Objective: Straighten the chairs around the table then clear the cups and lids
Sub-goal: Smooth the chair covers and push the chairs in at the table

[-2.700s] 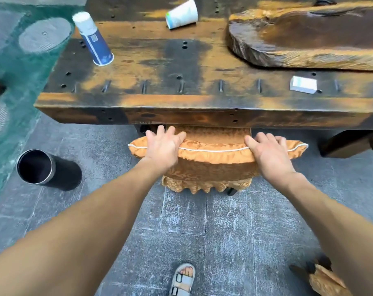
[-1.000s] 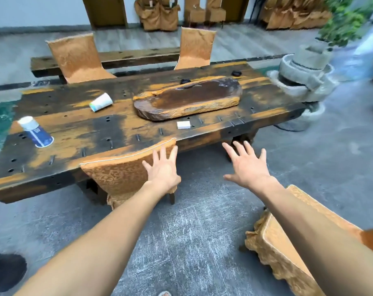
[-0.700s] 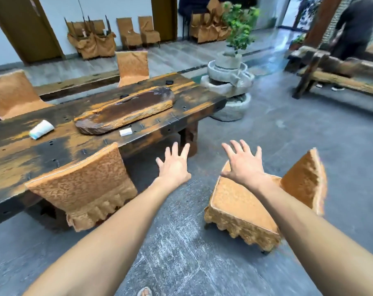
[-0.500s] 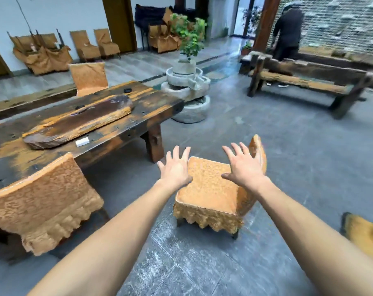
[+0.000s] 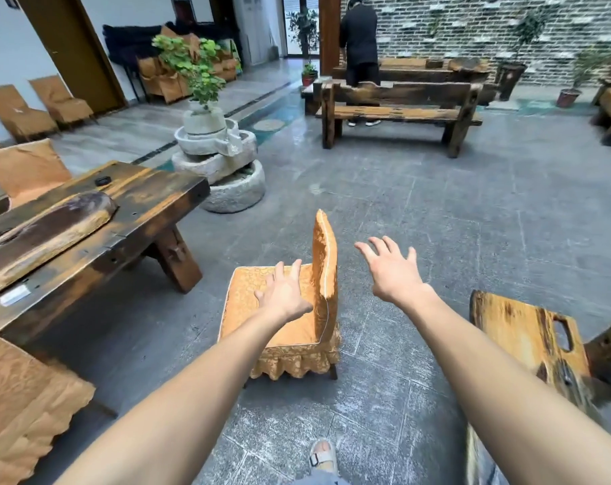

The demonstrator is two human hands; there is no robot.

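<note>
An orange-covered chair [image 5: 251, 309] stands on the floor apart from the long dark wooden table [image 5: 139, 201], its backrest on the right, edge-on to me. My left hand [image 5: 285, 295] hovers open over the seat, just left of the backrest. My right hand [image 5: 391, 273] is spread open in the air to the right of the backrest, touching nothing. Another covered chair [image 5: 20, 407] sits tucked at the table's near side, bottom left. A third [image 5: 24, 166] stands behind the table. A small white piece [image 5: 13, 295] lies near the table's edge. No cups are in view.
A carved wooden slab [image 5: 48, 229] lies on the table. A stone planter [image 5: 223, 159] stands past the table's end. A wooden bench [image 5: 398, 110] and a person in black are farther back. A wooden bench back [image 5: 528, 341] is close at my right. My sandalled foot [image 5: 323, 456] shows below.
I let go of the tucked chair and turned right. The loose chair has come to the centre of view and both open hands have closed in on its backrest.
</note>
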